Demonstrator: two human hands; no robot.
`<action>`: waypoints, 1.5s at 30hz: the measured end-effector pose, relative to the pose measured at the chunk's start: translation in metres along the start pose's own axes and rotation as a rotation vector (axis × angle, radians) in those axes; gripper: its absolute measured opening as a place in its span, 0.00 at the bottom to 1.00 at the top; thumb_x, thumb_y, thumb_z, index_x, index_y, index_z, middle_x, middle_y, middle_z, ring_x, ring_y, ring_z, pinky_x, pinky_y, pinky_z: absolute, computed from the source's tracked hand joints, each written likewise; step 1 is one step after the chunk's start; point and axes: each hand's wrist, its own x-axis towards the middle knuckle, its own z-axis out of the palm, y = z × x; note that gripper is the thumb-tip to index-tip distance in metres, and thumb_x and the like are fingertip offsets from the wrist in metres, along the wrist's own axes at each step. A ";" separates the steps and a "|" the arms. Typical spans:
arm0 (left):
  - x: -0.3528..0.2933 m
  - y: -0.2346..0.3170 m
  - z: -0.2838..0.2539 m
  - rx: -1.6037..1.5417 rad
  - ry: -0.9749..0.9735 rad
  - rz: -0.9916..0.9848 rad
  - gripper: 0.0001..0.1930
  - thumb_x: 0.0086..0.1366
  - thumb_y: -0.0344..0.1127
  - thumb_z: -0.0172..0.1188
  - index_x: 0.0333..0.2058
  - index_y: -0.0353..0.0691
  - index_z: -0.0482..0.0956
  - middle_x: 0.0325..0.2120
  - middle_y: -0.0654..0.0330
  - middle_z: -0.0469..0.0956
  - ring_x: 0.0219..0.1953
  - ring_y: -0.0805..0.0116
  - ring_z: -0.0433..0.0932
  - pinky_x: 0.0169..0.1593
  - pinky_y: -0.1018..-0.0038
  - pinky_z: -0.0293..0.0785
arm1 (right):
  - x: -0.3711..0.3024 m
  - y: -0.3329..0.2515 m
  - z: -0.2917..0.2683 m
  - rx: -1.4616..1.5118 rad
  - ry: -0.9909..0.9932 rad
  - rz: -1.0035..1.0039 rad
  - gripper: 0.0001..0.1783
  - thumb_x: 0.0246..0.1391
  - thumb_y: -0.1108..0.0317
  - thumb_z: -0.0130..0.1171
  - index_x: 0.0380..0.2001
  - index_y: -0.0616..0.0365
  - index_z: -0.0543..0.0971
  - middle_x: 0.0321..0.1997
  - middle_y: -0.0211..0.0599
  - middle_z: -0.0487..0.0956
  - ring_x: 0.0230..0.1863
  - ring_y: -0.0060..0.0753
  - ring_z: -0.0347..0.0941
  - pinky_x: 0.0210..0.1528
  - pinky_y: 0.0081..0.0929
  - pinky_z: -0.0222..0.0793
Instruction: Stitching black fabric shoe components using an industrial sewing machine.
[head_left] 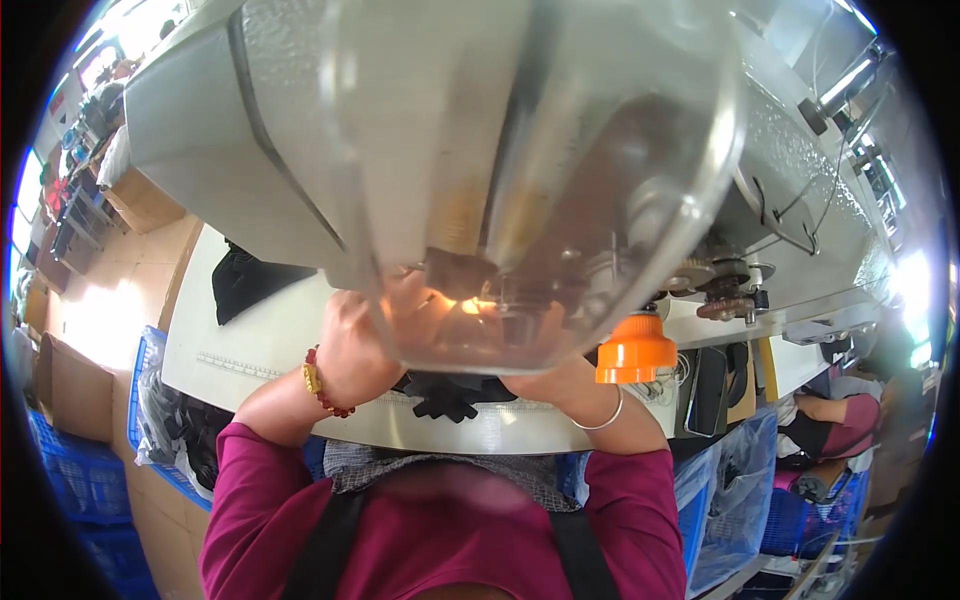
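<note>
A large grey machine [275, 150], seemingly a sewing machine, fills the upper view, with a hazy see-through cover [620, 200] in front of its lit working area. My left hand [360, 340], with a red and gold bracelet at the wrist, reaches in behind the cover. Its fingers blur near the bright light. From the other side comes my right hand [545, 378], a silver bangle on the wrist, its fingers mostly hidden by the cover. Black fabric with a notched edge [447, 396] lies between my hands at the table's front edge. Whether either hand grips it does not show.
An orange knob [637, 350] stands right of my right hand, below metal gears [725, 285]. Another black fabric piece [250, 282] and a ruler [235, 364] lie on the white table [200, 330]. Blue crates [85, 465] flank me; another person [840, 425] sits far right.
</note>
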 end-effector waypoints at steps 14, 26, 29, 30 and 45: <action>-0.004 -0.003 -0.003 0.004 0.063 0.051 0.15 0.41 0.25 0.62 0.33 0.39 0.80 0.35 0.61 0.78 0.22 0.68 0.74 0.22 0.71 0.66 | 0.007 0.005 -0.006 0.201 0.036 0.159 0.25 0.53 0.55 0.59 0.49 0.60 0.75 0.49 0.42 0.77 0.50 0.40 0.74 0.53 0.38 0.70; -0.006 0.012 -0.001 0.027 0.099 0.206 0.13 0.41 0.29 0.65 0.30 0.39 0.82 0.35 0.58 0.79 0.38 0.62 0.80 0.31 0.73 0.77 | 0.009 0.020 0.007 0.509 0.254 0.256 0.16 0.39 0.69 0.69 0.35 0.56 0.82 0.37 0.37 0.81 0.36 0.44 0.79 0.39 0.36 0.74; -0.007 0.014 0.003 0.066 0.123 0.204 0.12 0.41 0.29 0.65 0.30 0.39 0.82 0.34 0.58 0.79 0.37 0.62 0.80 0.31 0.73 0.76 | 0.023 0.021 -0.009 0.552 0.244 0.279 0.15 0.38 0.69 0.68 0.35 0.56 0.82 0.36 0.36 0.82 0.35 0.42 0.79 0.37 0.35 0.74; -0.007 0.014 0.003 0.067 0.122 0.202 0.12 0.41 0.29 0.65 0.30 0.39 0.82 0.34 0.58 0.79 0.37 0.62 0.80 0.31 0.73 0.76 | 0.024 0.021 -0.009 0.554 0.245 0.278 0.15 0.38 0.69 0.68 0.35 0.56 0.82 0.36 0.36 0.82 0.35 0.42 0.79 0.37 0.35 0.74; -0.002 0.015 0.003 0.030 0.199 0.286 0.13 0.34 0.27 0.60 0.26 0.38 0.81 0.33 0.56 0.79 0.33 0.64 0.79 0.26 0.74 0.75 | 0.021 0.015 -0.015 0.317 0.285 0.228 0.16 0.56 0.65 0.59 0.48 0.51 0.79 0.47 0.30 0.81 0.47 0.25 0.77 0.51 0.24 0.73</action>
